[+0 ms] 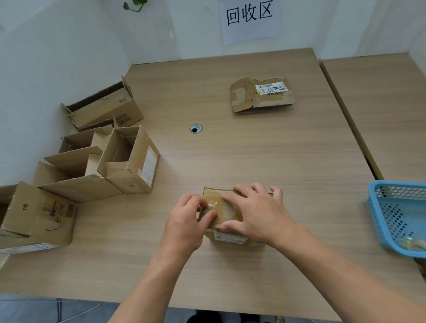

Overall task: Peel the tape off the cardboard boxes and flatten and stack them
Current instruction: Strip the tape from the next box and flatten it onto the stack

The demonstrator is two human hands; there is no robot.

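Observation:
A small cardboard box (228, 236) sits on the table in front of me, its top covered with clear tape (227, 210). My left hand (188, 223) pinches the tape at the box's left edge between thumb and fingers. My right hand (255, 213) lies over the box top, fingers spread to the far edge and thumb along the near edge. A flattened box (260, 94) with a white label lies at the far right of the table.
Several open cardboard boxes (131, 160) stand along the left wall, one (102, 107) tipped on its side. A blue plastic basket (404, 216) with a wad of tape sits at the right edge. A cable hole (196, 128) is in the table (280, 158).

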